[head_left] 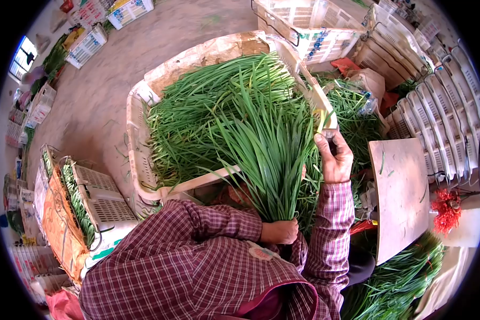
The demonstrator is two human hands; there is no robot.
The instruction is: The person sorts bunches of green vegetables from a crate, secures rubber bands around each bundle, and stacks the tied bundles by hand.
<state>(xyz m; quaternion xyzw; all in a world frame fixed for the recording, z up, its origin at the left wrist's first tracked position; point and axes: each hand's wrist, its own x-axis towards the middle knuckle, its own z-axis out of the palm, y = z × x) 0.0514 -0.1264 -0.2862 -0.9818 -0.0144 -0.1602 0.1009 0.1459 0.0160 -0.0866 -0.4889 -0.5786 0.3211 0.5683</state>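
My left hand (280,232) is closed round the lower end of a bunch of garlic chives (272,154), whose long green blades fan upward over the near rim of a white plastic crate (132,154). More chives (213,96) lie heaped inside that crate. My right hand (336,160) is raised by the crate's right corner, thumb and fingers pinched on a pale yellow-green blade (321,121). Loose chive blades (352,117) lie below and beyond that hand.
A flat board (402,197) leans on my right, above another pile of chives (400,282). Stacked white crates (437,117) stand behind it. Another white crate (333,40) is beyond the full one. On my left are filled crates (104,186) and an orange cover (64,218).
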